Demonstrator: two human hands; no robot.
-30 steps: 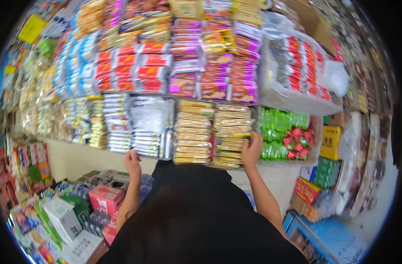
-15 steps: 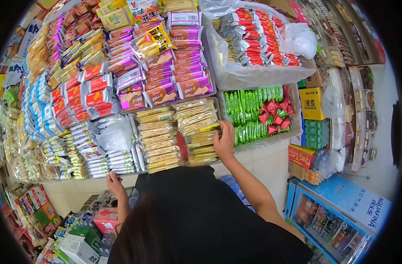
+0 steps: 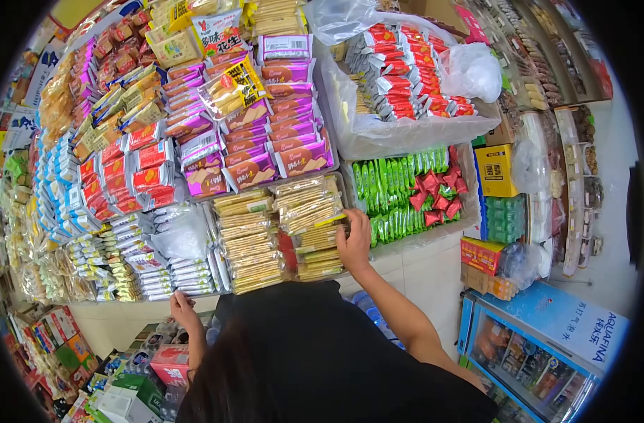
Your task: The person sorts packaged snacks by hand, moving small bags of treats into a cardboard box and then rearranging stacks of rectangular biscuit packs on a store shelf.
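My right hand (image 3: 354,240) is at the right edge of a tray of stick-like snack packs (image 3: 248,243), its fingers bent against the packs of the right column (image 3: 309,204). A yellow strip (image 3: 330,220) shows beside its fingertips. What the fingers grip, if anything, is hidden. My left hand (image 3: 183,308) hangs at the display's front edge, below white snack packs (image 3: 174,276), with its fingers curled. Whether it holds anything is too small to tell. Green packs (image 3: 389,187) and red wrapped pieces (image 3: 438,194) lie right of my right hand.
Purple packs (image 3: 301,155) stand behind the stick packs. A plastic-lined box (image 3: 406,130) holds red and silver packs. Cartons (image 3: 172,363) sit on the floor at the lower left. A blue Aquafina cooler (image 3: 562,317) stands at the lower right.
The display sits slightly lower and further left in view. My right hand has shifted a little down and left, still at the stick packs. My left hand appears slightly lower.
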